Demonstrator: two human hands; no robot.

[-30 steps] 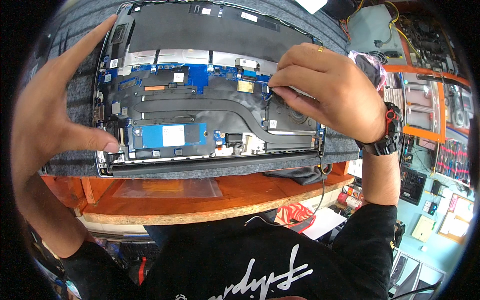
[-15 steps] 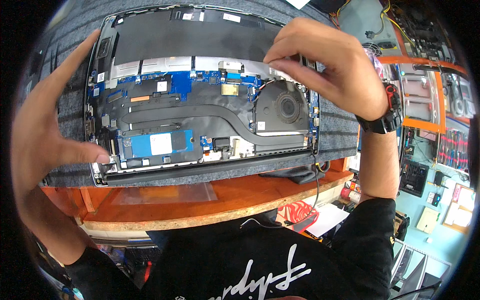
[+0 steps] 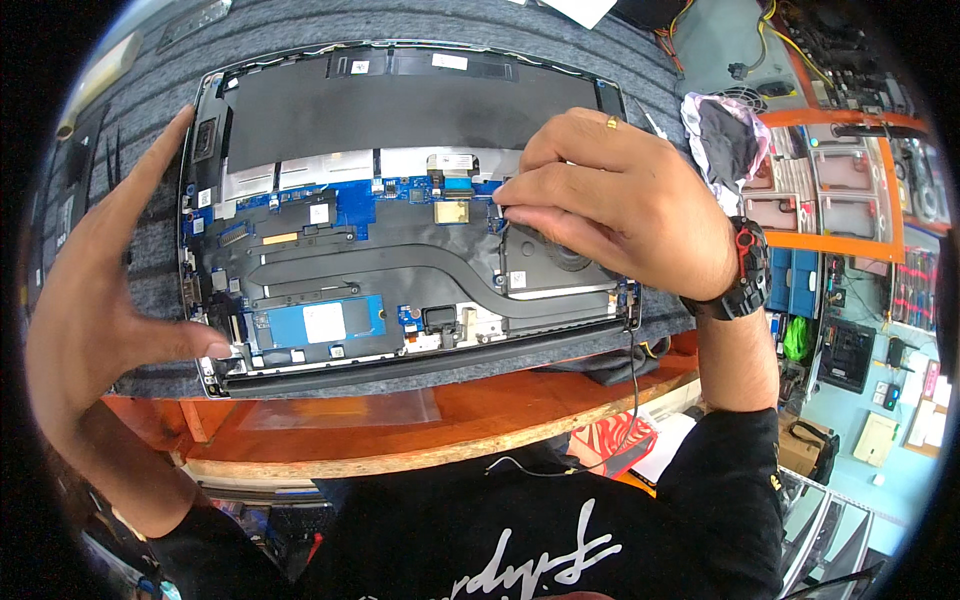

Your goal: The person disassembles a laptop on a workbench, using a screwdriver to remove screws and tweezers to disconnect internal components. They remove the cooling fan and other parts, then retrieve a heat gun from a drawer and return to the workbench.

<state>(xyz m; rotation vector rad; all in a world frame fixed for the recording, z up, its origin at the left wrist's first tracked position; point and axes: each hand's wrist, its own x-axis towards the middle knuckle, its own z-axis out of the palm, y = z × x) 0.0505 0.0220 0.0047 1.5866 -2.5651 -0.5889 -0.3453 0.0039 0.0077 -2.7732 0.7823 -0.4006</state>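
Observation:
An opened laptop [image 3: 360, 260] shows its blue board, dark battery panel [image 3: 410, 110], curved heat pipe [image 3: 440, 262], blue drive [image 3: 355, 320] and fan [image 3: 560, 262]. Spread wide along the laptop's left edge, my left hand [image 3: 110, 290] has its thumb on the lower left corner. Over the fan, my right hand [image 3: 620, 200] has thumb and forefinger pinched at a small wired connector [image 3: 498, 205] at the fan's upper left; whatever sits between the fingertips is too small to make out. The hand hides part of the fan.
A grey ribbed mat [image 3: 260, 30] covers the orange wooden bench [image 3: 340, 430]. A thin cable [image 3: 635, 380] hangs off the front. A crumpled cloth [image 3: 720, 140], loose wires, orange-edged trays [image 3: 840, 170] and electronic parts crowd the right side. A clear bag lies under the mat's front edge.
My right hand rose off the connector toward the battery half a second ago and has come back down to it. The whole scene sits slightly lower in view now.

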